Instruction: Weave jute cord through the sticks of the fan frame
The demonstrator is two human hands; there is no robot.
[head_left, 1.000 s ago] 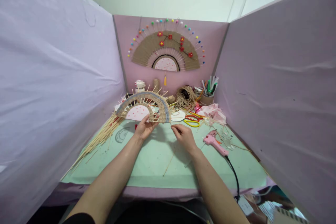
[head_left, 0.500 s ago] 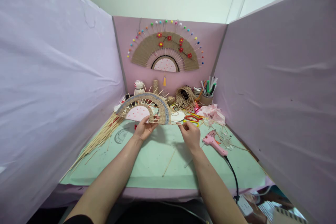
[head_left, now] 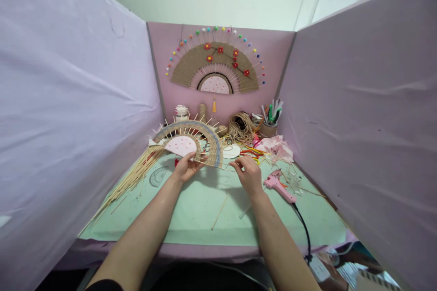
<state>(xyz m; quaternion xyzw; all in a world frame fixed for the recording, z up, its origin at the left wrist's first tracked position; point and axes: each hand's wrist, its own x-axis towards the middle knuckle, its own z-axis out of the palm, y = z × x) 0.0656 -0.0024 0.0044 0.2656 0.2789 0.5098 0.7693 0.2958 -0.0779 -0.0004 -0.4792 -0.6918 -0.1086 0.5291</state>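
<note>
A half-round fan (head_left: 214,148) of thin sticks, woven with tan twine and a blue-grey band, is held above the table by my left hand (head_left: 187,167). Its inner half-disc (head_left: 180,145) is pink with red dots. My left fingers wrap under the lower edge, partly hidden behind the weave. Just off the fan's lower right corner, my right hand (head_left: 248,173) is closed in a pinch. Whatever lies between its thumb and forefinger is too thin to make out; a pale stick tip or strand shows beside the fingertips.
Bamboo sticks (head_left: 131,177) lie along the left. A pink glue gun (head_left: 280,186) with a black cord rests at right. Behind stand a twine coil (head_left: 241,127) and a tool pot (head_left: 268,129). A larger decorated fan (head_left: 191,61) hangs on the back panel.
The fan's right end has tilted downward. My right fingertips have come a little away from its corner, while my left hand keeps its hold.
</note>
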